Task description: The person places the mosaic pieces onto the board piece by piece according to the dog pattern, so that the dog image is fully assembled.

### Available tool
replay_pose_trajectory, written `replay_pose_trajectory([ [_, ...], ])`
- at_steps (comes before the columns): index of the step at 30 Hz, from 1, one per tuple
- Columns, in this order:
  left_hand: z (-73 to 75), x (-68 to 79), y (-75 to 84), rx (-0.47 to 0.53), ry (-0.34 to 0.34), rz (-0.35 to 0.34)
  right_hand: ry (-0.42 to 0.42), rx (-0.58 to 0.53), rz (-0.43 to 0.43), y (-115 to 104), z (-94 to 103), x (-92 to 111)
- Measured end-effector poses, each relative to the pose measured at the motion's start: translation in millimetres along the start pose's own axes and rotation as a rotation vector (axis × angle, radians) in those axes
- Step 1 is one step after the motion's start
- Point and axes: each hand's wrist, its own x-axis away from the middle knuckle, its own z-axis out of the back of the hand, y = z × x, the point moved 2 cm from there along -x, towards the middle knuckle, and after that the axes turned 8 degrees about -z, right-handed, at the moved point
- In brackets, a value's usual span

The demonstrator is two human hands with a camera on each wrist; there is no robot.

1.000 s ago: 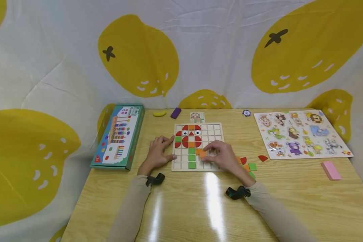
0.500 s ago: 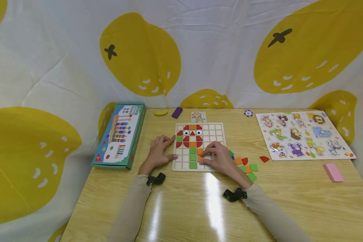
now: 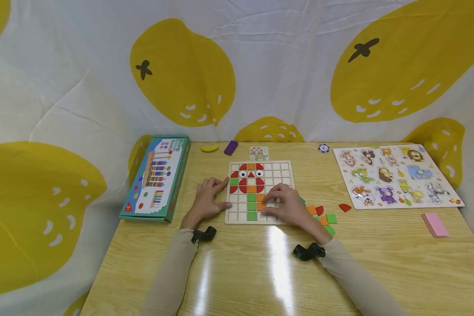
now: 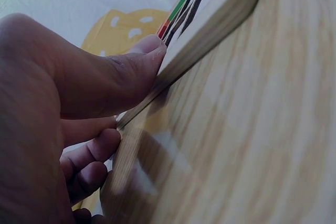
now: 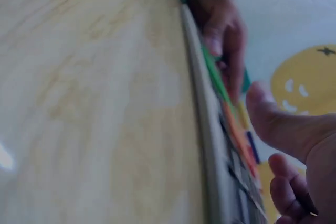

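Note:
A wooden grid board (image 3: pixel 276 173) lies mid-table, with red, green, orange and white tiles set in its left half as an owl-like figure. My left hand (image 3: pixel 206 198) rests against the board's left edge, thumb and index finger spread along it. In the left wrist view the thumb (image 4: pixel 118 80) touches the board's side. My right hand (image 3: pixel 286 204) is over the board's lower part, fingertips right at an orange tile (image 3: pixel 260 206) beside the green column (image 3: pixel 251 206). Seen from the right wrist, thumb (image 5: pixel 261 95) and fingers stand apart above the board, nothing between them.
Loose tiles (image 3: pixel 331 218) lie right of the board, partly behind my right hand. A picture card (image 3: pixel 258 153) sits behind it. Around stand a game box (image 3: pixel 150 180), a yellow banana (image 3: pixel 210 149), a purple block (image 3: pixel 231 147), an animal puzzle (image 3: pixel 395 175) and a pink block (image 3: pixel 435 225).
The orange tile my right hand was pinching has come down into a cell beside the green column, below another orange tile. The left hand stays at the board's edge.

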Motion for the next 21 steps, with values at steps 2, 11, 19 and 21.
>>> replay_pose_trajectory([
  [2, -0.4, -0.2, 0.7, 0.001, -0.001, -0.001, 0.0, 0.002, -0.019, 5.8, 18.4, 6.8],
  [11, 7.6, 1.8, 3.2, 0.001, -0.007, 0.008, 0.0, 0.2, -0.124, 57.8, 82.8, 50.4],
  [19, 2.5, 1.4, 0.8, 0.017, 0.002, -0.011, -0.029, 0.21, -0.149, 55.5, 75.8, 53.0],
  [21, 0.9, 0.9, 1.0, 0.017, 0.002, -0.013, -0.02, 0.18, -0.152, 56.0, 79.0, 52.6],
])
